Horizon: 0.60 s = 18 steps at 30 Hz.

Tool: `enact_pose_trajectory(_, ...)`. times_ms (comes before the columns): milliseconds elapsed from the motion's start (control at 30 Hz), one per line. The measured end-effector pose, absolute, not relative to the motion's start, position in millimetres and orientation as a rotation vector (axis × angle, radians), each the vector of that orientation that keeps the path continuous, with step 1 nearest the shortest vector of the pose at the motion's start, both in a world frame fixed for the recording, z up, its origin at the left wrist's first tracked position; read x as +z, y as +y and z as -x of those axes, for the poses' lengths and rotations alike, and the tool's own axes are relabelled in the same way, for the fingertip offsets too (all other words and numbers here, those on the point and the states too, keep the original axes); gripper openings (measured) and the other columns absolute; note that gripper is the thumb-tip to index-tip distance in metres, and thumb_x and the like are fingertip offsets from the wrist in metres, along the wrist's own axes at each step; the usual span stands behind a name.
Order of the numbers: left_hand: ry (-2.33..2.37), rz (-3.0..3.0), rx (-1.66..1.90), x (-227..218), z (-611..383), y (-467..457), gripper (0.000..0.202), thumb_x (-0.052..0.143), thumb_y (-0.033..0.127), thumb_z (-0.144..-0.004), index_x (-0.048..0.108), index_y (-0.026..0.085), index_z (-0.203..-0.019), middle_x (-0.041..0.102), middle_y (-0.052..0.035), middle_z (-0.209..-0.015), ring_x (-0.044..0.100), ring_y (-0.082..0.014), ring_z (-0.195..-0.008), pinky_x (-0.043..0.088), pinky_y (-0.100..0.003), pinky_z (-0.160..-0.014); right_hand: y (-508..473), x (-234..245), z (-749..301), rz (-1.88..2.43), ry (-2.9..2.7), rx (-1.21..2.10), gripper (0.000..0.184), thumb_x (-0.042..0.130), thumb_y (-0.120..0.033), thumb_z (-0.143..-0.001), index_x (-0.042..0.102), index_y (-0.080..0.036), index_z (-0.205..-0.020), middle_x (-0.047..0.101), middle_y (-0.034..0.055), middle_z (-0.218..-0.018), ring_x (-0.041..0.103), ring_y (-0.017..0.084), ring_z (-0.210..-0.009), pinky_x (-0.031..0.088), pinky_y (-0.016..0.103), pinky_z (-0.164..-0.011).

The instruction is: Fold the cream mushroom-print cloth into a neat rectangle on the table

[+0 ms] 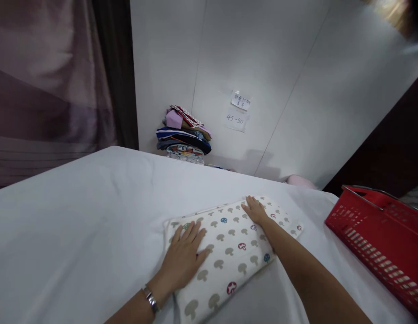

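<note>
Mushroom-print cloth (229,245), folded on the white-covered table (77,229), our left hand (186,256) and right hand (256,212) flat upon it, each grip unclenched

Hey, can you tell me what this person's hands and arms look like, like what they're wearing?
The left hand and right hand are ungloved. A silver-coloured metal link band circles the left wrist; whether it is a watch or bracelet isn't clear. No sleeve shows on either forearm.
</note>
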<state>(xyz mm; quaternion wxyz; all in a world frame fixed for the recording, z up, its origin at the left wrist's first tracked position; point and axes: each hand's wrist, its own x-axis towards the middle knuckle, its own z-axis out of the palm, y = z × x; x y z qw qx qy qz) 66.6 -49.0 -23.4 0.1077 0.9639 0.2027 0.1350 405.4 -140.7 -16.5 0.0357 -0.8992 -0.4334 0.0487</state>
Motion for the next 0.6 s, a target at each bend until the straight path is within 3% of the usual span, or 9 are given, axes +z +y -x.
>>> enact_pose_trajectory(100, 0.595, -2.811, 0.417, -23.7, -66.4, -49.8, 0.057, 0.026, 0.056, -0.090, 0.039, 0.024, -0.136, 0.028, -0.0041, -0.147, 0.023, -0.0265, -0.135, 0.011, -0.050, -0.111, -138.4, -14.1, -394.6, 2.757, -1.326, 0.116, 0.064, 0.020, -0.052, -0.091, 0.022, -0.014, -0.143, 0.016, 0.0096, -0.151, 0.009, 0.023, -0.138, 0.011, 0.045, -0.109)
enact_pose_trajectory(267, 0.601, -2.777, 0.370, -19.7, -65.5, -51.7, 0.058, 0.026, 0.056, -0.090, 0.038, 0.023, -0.136, 0.025, -0.0047, -0.148, 0.019, -0.0258, -0.137, 0.010, -0.049, -0.111, -132.3, -21.4, -369.2, 2.678, -1.489, 0.119, 0.060, 0.020, -0.052, -0.092, 0.022, -0.020, -0.143, 0.015, 0.0049, -0.151, 0.007, 0.021, -0.139, 0.008, 0.044, -0.110)
enact_pose_trajectory(467, 0.607, -2.769, 0.341, -16.9, -64.4, -54.6, 0.059, 0.025, 0.054, -0.090, 0.036, 0.021, -0.138, 0.024, -0.0061, -0.148, 0.017, -0.0256, -0.137, 0.010, -0.051, -0.111, -124.4, -8.8, -339.3, 2.629, -1.548, 0.109, 0.062, 0.024, -0.051, -0.092, 0.024, -0.018, -0.143, 0.016, 0.0093, -0.151, 0.008, 0.024, -0.139, 0.010, 0.047, -0.109)
enact_pose_trajectory(533, 0.614, -2.775, 0.348, -16.9, -64.4, -55.3, 0.058, 0.025, 0.054, -0.090, 0.037, 0.021, -0.137, 0.024, -0.0068, -0.148, 0.018, -0.0255, -0.137, 0.010, -0.051, -0.111, -119.0, -3.5, -321.1, 2.485, -1.704, 0.055, 0.055, 0.028, -0.045, -0.092, 0.030, -0.019, -0.140, 0.021, 0.0087, -0.150, 0.009, 0.023, -0.139, 0.008, 0.047, -0.109)
enact_pose_trajectory(600, 0.617, -2.779, 0.371, -16.1, -64.5, -56.1, 0.057, 0.027, 0.054, -0.090, 0.039, 0.021, -0.136, 0.026, -0.0068, -0.148, 0.018, -0.0257, -0.137, 0.010, -0.051, -0.111, -112.0, 1.0, -303.3, 2.309, -1.882, 0.051, 0.043, 0.031, -0.035, -0.092, 0.044, -0.022, -0.131, 0.037, 0.0074, -0.143, 0.018, 0.022, -0.137, 0.009, 0.047, -0.109)
